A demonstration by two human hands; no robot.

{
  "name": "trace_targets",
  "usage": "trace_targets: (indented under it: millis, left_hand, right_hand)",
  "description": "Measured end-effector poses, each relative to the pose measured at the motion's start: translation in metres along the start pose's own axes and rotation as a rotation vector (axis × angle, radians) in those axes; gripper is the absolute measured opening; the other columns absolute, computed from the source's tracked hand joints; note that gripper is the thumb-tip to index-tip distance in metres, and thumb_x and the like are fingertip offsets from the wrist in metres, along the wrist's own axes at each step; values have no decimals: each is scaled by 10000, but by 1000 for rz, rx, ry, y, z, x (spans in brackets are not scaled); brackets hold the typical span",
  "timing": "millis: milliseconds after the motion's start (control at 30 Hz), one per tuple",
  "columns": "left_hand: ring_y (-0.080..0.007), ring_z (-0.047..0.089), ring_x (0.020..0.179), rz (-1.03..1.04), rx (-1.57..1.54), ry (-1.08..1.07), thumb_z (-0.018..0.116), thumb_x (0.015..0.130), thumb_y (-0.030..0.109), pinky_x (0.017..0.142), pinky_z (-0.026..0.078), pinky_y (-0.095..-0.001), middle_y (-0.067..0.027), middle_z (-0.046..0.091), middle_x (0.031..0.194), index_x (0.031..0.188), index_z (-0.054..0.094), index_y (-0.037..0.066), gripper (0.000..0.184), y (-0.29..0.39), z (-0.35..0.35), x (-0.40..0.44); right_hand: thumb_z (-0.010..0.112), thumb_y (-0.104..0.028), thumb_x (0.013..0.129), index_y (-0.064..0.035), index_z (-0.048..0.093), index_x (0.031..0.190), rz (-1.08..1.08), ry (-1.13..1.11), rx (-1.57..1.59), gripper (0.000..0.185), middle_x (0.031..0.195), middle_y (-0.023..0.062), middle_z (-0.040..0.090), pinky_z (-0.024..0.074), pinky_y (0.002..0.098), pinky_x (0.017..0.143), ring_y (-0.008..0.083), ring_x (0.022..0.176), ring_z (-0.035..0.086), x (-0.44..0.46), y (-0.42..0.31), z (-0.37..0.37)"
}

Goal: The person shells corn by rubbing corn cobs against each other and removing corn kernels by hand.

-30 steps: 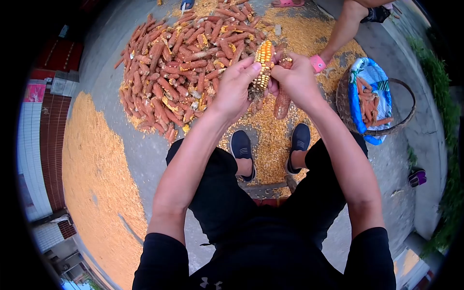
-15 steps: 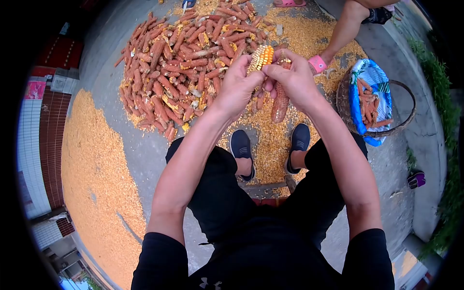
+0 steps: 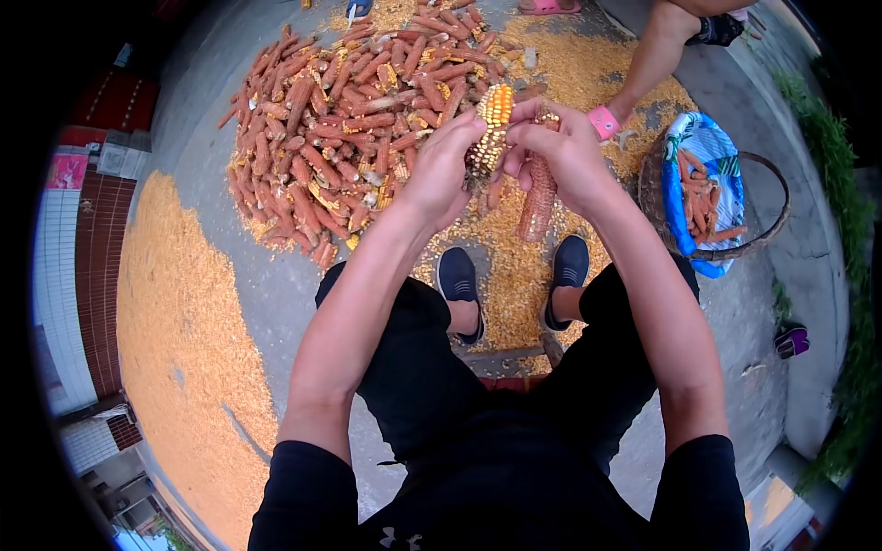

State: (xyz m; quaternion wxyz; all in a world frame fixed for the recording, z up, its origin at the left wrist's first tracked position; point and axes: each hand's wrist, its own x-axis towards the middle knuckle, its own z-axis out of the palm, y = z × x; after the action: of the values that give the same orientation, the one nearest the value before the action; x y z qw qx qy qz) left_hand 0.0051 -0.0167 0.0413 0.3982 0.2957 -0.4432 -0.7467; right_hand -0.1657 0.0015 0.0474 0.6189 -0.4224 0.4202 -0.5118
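My left hand (image 3: pixel 441 172) is wrapped round an ear of corn (image 3: pixel 493 119), which stands tilted with yellow-orange kernels at its upper end and paler ones lower down. Close beside it, my right hand (image 3: pixel 571 156) is closed on a reddish stripped corncob (image 3: pixel 538 202) that hangs down from the palm. The right thumb and fingertips are at the ear's right side; whether they press on it I cannot tell. Below both hands, loose kernels (image 3: pixel 510 303) cover the ground between my shoes.
A large heap of stripped cobs (image 3: pixel 322 138) lies ahead to the left. Spread kernels (image 3: pixel 184 321) cover the ground on the far left. At right stands a handled basket (image 3: pixel 654 197) with a blue lining and several cobs inside. Another person's leg (image 3: pixel 654 60) is at the upper right.
My left hand has shifted its grip lower on the ear, which now shows more of its length and stands more upright. The right thumb has moved off the ear's front, and the cob has dropped slightly.
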Motion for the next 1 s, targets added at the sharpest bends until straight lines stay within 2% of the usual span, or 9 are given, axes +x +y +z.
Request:
trace_targets:
  millis: [133, 167, 233, 433, 533, 633, 767, 867, 1000]
  left_hand:
    - [-132, 572, 726, 101, 128, 100, 343, 1062, 210, 631, 446, -282, -83, 648, 868, 1244, 566, -23, 370, -10, 9, 3]
    - [-132, 576, 730, 83, 111, 33, 344, 1060, 208, 635, 450, -280, -85, 651, 880, 1251, 565, -24, 374, -9, 5, 2]
    - [-131, 583, 740, 49, 77, -100, 346, 1057, 205, 642, 458, -275, -89, 656, 902, 1267, 564, -26, 381, -4, -6, 0]
    - [-120, 603, 798, 40, 54, 41, 365, 1055, 206, 680, 470, -257, -75, 661, 943, 1304, 558, -28, 393, -3, -1, 2]
    - [-107, 608, 826, 276, 338, 67, 374, 1058, 208, 698, 475, -260, -64, 665, 952, 1302, 562, -17, 382, -17, 2, 8]
    - [-106, 615, 852, 265, 372, -57, 377, 1063, 203, 693, 482, -255, -62, 663, 965, 1308, 562, -7, 373, -12, 1, 3]
    - [-96, 595, 852, 134, 333, -6, 381, 1066, 200, 641, 466, -229, -58, 653, 964, 1240, 581, 3, 330, -21, -5, 4]
    - [-83, 577, 868, 161, 349, 0, 409, 1055, 178, 671, 465, -234, -42, 641, 971, 1170, 594, 8, 276, -23, 1, 5]
    - [-76, 553, 889, 167, 396, 43, 433, 1035, 143, 719, 464, -244, -19, 617, 977, 1109, 599, 11, 225, -38, -8, 9]
  right_hand:
    - [616, -14, 892, 77, 577, 1020, -14, 37, -149, 161, 715, 149, 676, 491, 291, 458, 183, 556, 652, -1, 2, 4]
    - [626, -19, 896, 78, 581, 1021, -18, 38, -183, 165, 723, 152, 676, 492, 291, 458, 186, 563, 656, 1, 5, 3]
    - [634, -6, 894, 68, 576, 1051, 6, 43, -157, 184, 723, 131, 661, 496, 275, 459, 166, 568, 651, 4, 8, 1]
    - [664, -60, 900, 86, 585, 1064, -14, 53, 46, 234, 690, 140, 656, 494, 286, 463, 170, 549, 645, 3, 0, -1]
    - [668, -81, 895, 97, 590, 1067, -39, 82, -59, 259, 663, 144, 661, 490, 294, 455, 177, 531, 643, 3, 2, 1]
    - [651, -85, 888, 109, 595, 1079, -40, 46, -115, 279, 657, 131, 664, 493, 293, 455, 179, 527, 649, 3, 3, -4]
    - [635, -93, 866, 119, 613, 1113, 25, 103, -224, 327, 660, 127, 673, 514, 291, 488, 168, 542, 665, 7, 8, -6]
    - [676, -149, 824, 123, 641, 1091, 34, 138, -400, 382, 675, 188, 682, 552, 357, 570, 225, 578, 694, 5, 4, -6]
    - [706, -218, 768, 99, 674, 989, -93, 241, -740, 388, 745, 267, 684, 553, 450, 699, 361, 707, 715, 10, 13, -7]
